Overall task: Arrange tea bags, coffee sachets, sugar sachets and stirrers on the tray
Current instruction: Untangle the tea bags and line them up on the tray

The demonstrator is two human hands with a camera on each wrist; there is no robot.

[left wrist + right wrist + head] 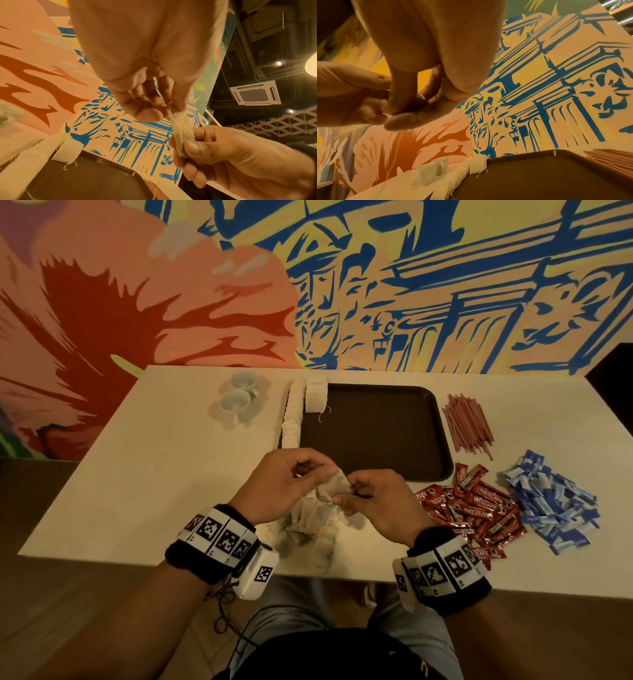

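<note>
Both hands, left hand (pixel 284 484) and right hand (pixel 373 501), pinch one tea bag (pixel 337 486) at frame centre; the tray (pixel 376 433) lies directly above, nearer the right hand.

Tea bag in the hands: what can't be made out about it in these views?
- Tea bag, head view: fingers of left hand and right hand cover its edges.
- Left wrist view: tag not visible; thread too thin to follow.
- Right wrist view: bag hidden behind fingers.

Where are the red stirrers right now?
In the head view the red stirrers lie in a loose pile on the table, just right of the brown tray and behind the coffee sachets.
</note>
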